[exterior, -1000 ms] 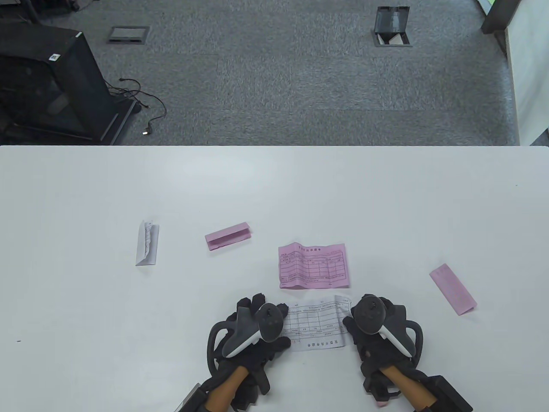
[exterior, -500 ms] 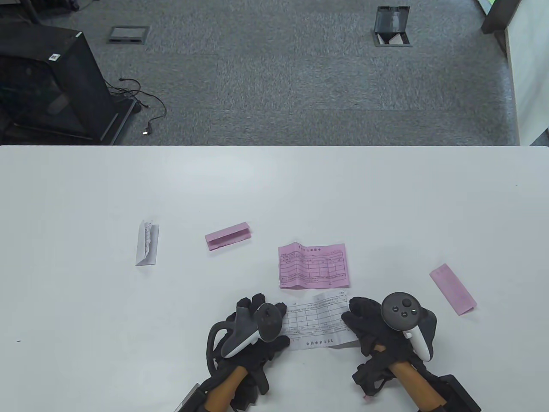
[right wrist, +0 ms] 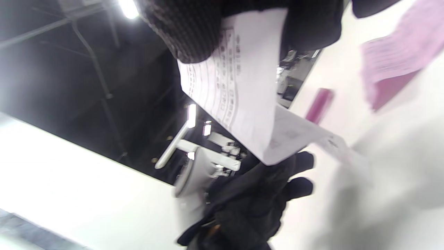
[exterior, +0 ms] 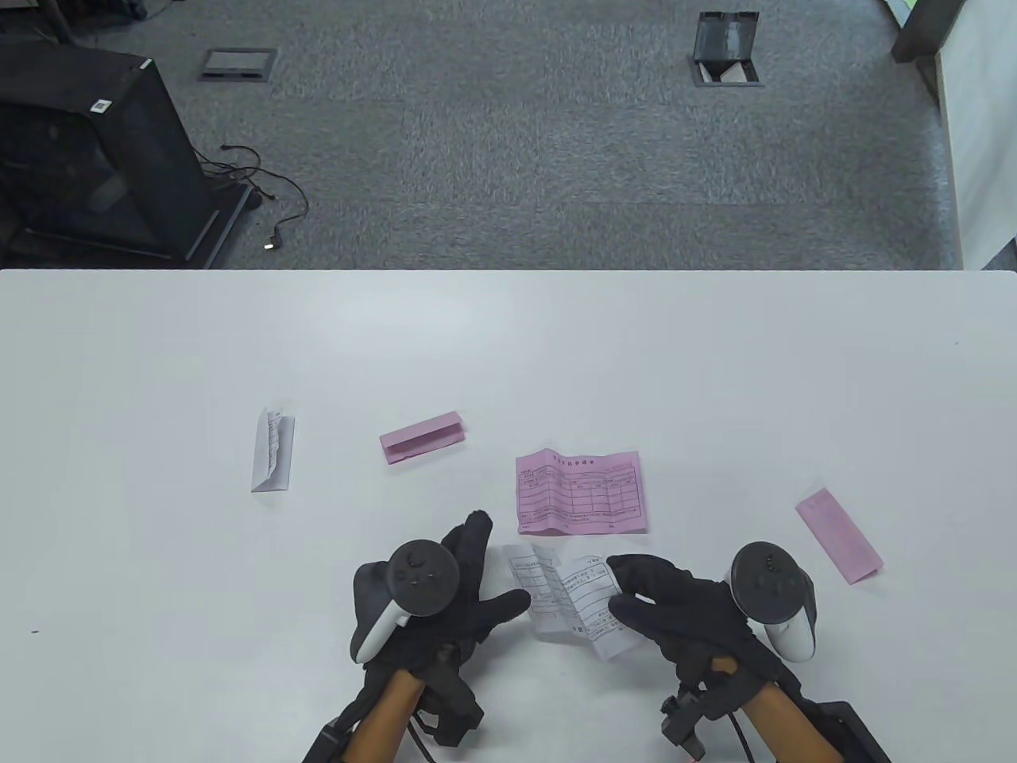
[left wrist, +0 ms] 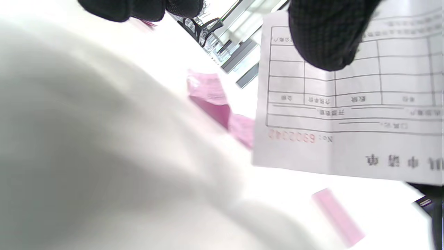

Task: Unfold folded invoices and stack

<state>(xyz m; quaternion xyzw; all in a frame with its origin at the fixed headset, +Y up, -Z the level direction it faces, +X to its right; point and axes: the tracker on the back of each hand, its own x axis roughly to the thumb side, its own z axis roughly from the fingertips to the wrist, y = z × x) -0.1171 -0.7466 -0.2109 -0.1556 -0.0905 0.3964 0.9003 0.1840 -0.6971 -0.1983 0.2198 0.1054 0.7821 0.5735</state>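
A white invoice, bent along its middle crease, is held up off the white table near the front edge. My right hand pinches its right end; the right wrist view shows fingers on both sides of the sheet. My left hand is spread open at the sheet's left edge, thumb tip touching it. In the left wrist view the thumb overlaps the printed sheet. An unfolded pink invoice lies flat just beyond.
A folded pink invoice lies left of centre, another folded pink one at the right, and a folded white one at the far left. The table's far edge borders grey carpet.
The white invoice lay flat under both hands; now my right hand has lifted it and it bends at the crease. My left hand has turned and opened.
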